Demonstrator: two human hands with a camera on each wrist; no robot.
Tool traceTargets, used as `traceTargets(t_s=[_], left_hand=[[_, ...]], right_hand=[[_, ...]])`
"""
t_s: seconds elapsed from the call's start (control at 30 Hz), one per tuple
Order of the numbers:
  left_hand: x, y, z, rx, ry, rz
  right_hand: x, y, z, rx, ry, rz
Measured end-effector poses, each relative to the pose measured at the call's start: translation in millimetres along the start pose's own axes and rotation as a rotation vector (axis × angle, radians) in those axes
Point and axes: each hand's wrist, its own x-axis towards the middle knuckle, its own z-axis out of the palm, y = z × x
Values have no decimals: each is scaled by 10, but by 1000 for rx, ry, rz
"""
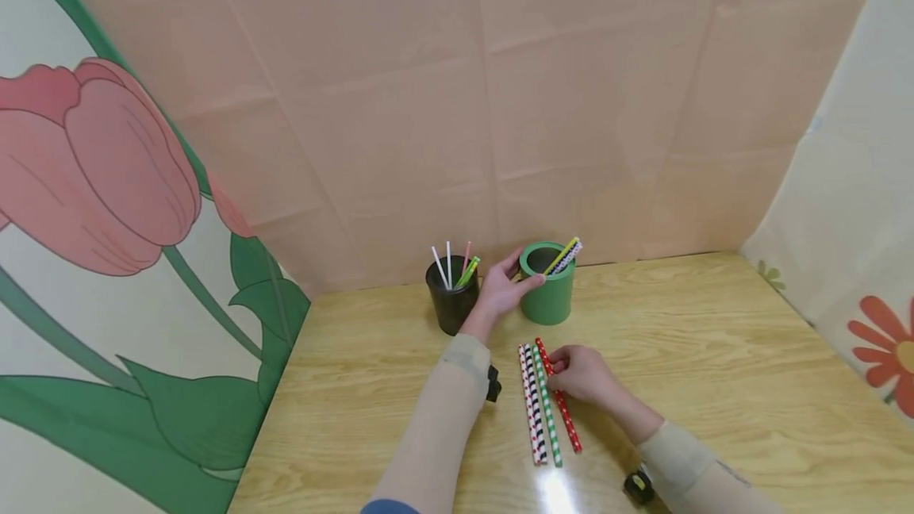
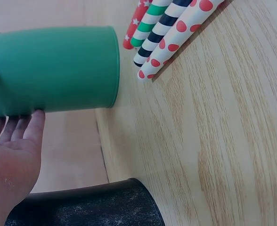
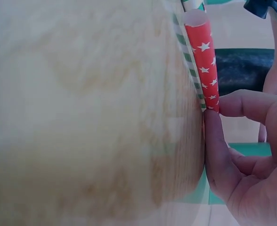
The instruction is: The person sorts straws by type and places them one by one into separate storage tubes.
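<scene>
My left hand (image 1: 502, 289) grips a green cup (image 1: 548, 306) at its rim and side; the left wrist view shows fingertips against the wall of the cup. Two patterned paper straws (image 1: 564, 255) lean inside that cup. In front of it my right hand (image 1: 581, 373) pinches a red paper straw with white stars (image 3: 205, 61) between thumb and finger. Just left of this straw lie a green-striped straw (image 1: 551, 427), a black-striped straw (image 2: 162, 30) and a red-dotted straw (image 2: 176, 40), side by side on the table.
A black cup (image 1: 451, 308) stands left of the green one, close by my left hand, with several white, pink and green sticks (image 1: 448, 266) in it. Behind the wooden table (image 1: 714, 339) rises a pinkish wall covering (image 1: 385, 117). Flower-painted panels (image 1: 107, 165) flank both sides.
</scene>
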Motion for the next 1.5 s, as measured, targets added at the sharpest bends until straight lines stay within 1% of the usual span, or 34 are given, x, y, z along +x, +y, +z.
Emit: traceTargets(t_s=[0.2,0.43,0.57,0.8,0.93,1.03,1.2,1.37,1.5], left_hand=[[9,8,-6,0,2,-8],[24,17,-9,7,7,-8],[31,22,-10,18,11,-5],[53,22,-10,8,11,-5],[56,30,-10,10,16,-12],[58,35,-11,18,17,-13],[64,26,-12,34,16,-11],[39,-29,1,40,9,-12],[42,-48,13,51,16,-24]], right_hand=[[-13,-19,-31,5,-3,6],[-25,-37,-99,23,-5,-7],[-15,-10,-136,55,-7,5],[4,53,-198,160,-47,51],[18,85,-259,186,-37,41],[26,90,-330,235,-31,36],[39,109,-479,310,-38,63],[4,162,-644,398,-41,11],[2,139,-851,433,-20,-21]])
